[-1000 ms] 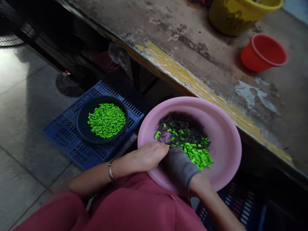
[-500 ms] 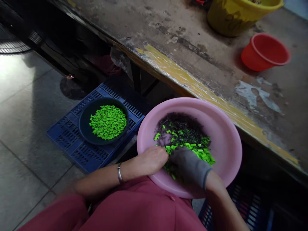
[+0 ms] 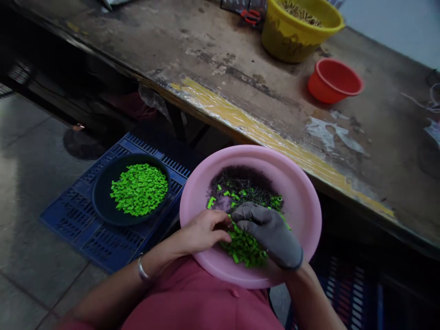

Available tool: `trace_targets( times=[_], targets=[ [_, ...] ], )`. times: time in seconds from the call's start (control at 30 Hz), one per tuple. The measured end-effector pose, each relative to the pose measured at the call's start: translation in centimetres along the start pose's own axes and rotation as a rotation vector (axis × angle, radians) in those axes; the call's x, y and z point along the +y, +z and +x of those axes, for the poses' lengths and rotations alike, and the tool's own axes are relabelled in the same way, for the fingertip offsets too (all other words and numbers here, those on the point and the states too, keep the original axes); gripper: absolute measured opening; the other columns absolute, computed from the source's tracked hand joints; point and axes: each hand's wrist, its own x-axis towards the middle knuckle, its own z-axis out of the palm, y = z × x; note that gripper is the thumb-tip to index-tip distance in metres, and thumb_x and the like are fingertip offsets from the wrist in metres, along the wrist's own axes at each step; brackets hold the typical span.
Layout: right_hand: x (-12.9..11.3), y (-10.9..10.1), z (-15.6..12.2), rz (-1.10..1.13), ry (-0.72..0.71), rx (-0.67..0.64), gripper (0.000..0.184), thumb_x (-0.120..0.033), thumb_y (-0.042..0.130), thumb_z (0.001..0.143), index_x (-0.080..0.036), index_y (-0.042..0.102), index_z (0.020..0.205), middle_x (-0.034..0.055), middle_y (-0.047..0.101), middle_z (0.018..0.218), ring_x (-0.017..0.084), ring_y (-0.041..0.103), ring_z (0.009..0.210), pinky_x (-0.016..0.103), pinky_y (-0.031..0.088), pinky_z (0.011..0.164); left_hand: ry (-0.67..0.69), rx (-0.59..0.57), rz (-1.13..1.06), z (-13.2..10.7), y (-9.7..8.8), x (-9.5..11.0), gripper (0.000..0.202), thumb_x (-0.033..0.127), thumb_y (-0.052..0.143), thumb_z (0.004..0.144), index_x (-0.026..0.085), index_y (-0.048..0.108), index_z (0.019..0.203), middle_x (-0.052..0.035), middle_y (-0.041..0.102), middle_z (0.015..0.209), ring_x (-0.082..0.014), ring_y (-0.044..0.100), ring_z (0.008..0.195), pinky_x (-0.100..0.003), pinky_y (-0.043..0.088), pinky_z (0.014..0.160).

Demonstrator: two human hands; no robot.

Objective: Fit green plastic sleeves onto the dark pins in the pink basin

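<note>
A pink basin (image 3: 299, 192) rests on my lap, holding small green plastic pieces (image 3: 244, 250) mixed with dark metal bits (image 3: 240, 181). My bare left hand (image 3: 202, 231), with a bracelet at the wrist, lies at the basin's near-left rim, fingers curled and pinched in the green pieces. My right hand (image 3: 271, 233) wears a grey glove and rests palm down over the green pile, fingers bent. A black bowl (image 3: 103, 192) heaped with sorted green pieces (image 3: 139, 189) sits to the left on a blue crate.
The blue crate (image 3: 85, 233) lies on the tiled floor. A worn workbench (image 3: 220, 73) runs across ahead, carrying a yellow bucket (image 3: 292, 32) and a red bowl (image 3: 332, 80). Another blue crate (image 3: 347, 293) shows at my lower right.
My gloved right hand has slid left and forward over the green pieces, gathering them toward the near rim beside my left hand. The view has shifted right and up.
</note>
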Motion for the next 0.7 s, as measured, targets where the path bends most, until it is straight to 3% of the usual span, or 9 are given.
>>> trace_targets(
  times=[0.1, 0.2, 0.3, 0.47, 0.7],
  targets=[
    [-0.1, 0.0, -0.2, 0.073, 0.005, 0.061, 0.014, -0.02, 0.061, 0.08, -0.024, 0.072, 0.088, -0.0009, 0.07, 0.086, 0.015, 0.063, 0.08, 0.027, 0.049, 0.074, -0.07, 0.071, -0.395, -0.2, -0.5, -0.1, 0.016, 0.02, 0.069, 0.069, 0.016, 0.064, 0.083, 0.0006, 0.06, 0.074, -0.0135, 0.056, 0.07, -0.025, 0.046, 0.065],
    [-0.3, 0.3, -0.3, 0.063, -0.003, 0.132, 0.007, -0.019, 0.063, 0.079, -0.022, 0.069, 0.081, -0.0018, 0.068, 0.08, 0.014, 0.061, 0.074, 0.026, 0.048, 0.068, -0.046, 0.1, -0.619, -0.3, -0.9, -0.3, 0.018, 0.02, 0.07, 0.07, 0.016, 0.065, 0.086, -0.0013, 0.06, 0.079, -0.0138, 0.057, 0.074, -0.025, 0.048, 0.066],
    [-0.5, 0.7, -0.2, -0.027, -0.065, 0.208, 0.009, -0.019, 0.061, 0.082, -0.021, 0.064, 0.074, -0.0015, 0.063, 0.075, 0.014, 0.058, 0.072, 0.026, 0.046, 0.066, 0.016, 0.124, -0.721, -0.2, -1.2, -0.4, 0.015, 0.02, 0.072, 0.071, 0.016, 0.067, 0.084, -0.0031, 0.06, 0.088, -0.0142, 0.058, 0.081, -0.024, 0.05, 0.068],
    [-0.8, 1.5, -0.1, -0.32, -0.322, 0.36, 0.009, -0.016, 0.056, 0.087, -0.02, 0.061, 0.081, 0.0024, 0.063, 0.082, 0.017, 0.056, 0.079, 0.03, 0.045, 0.071, 0.005, 0.146, -0.831, -0.1, -1.2, -0.8, 0.015, 0.021, 0.074, 0.071, 0.015, 0.07, 0.084, -0.0022, 0.058, 0.091, -0.0115, 0.06, 0.075, -0.024, 0.051, 0.068],
    [-0.9, 2.3, 0.2, -0.46, -0.495, 0.358, 0.009, -0.013, 0.052, 0.09, -0.018, 0.057, 0.085, 0.0043, 0.062, 0.08, 0.018, 0.052, 0.077, 0.033, 0.044, 0.07, -0.105, 0.136, -0.899, -0.3, -1.2, -0.7, 0.025, 0.029, 0.075, 0.072, 0.014, 0.063, 0.089, -0.002, 0.063, 0.078, -0.0109, 0.063, 0.061, -0.022, 0.049, 0.061]
  ],
)
